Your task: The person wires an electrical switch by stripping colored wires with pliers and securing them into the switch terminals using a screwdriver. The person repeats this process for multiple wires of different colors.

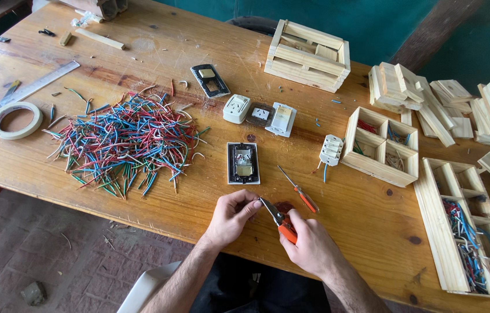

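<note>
The wooden table (158, 40) carries all the work and fills most of the view. On its left half lies a large heap of cut wires (124, 142) in red, blue, green and white, well apart from both hands. At the right edge a long wooden tray (437, 232) holds more wire pieces in its compartments; beside it stands a square four-cell box (381, 146), and a slatted crate (307, 55) sits at the far side. Loose wooden blocks (430, 98) are stacked at the far right. A roll of masking tape (16, 120) and a metal ruler (39, 83) lie at the left end.

Near the table's front edge, a switch plate (243, 163) lies face up, just beyond the hands. A small orange-handled screwdriver (298, 189) lies just beside it, close to the right hand.

The right hand (311, 246) is closed around the orange-handled pliers (279, 220), whose tip points toward the left hand. The left hand (232, 215) is pinched closed at the fingertips, meeting the tip of the pliers; whatever it holds is too small to tell
</note>
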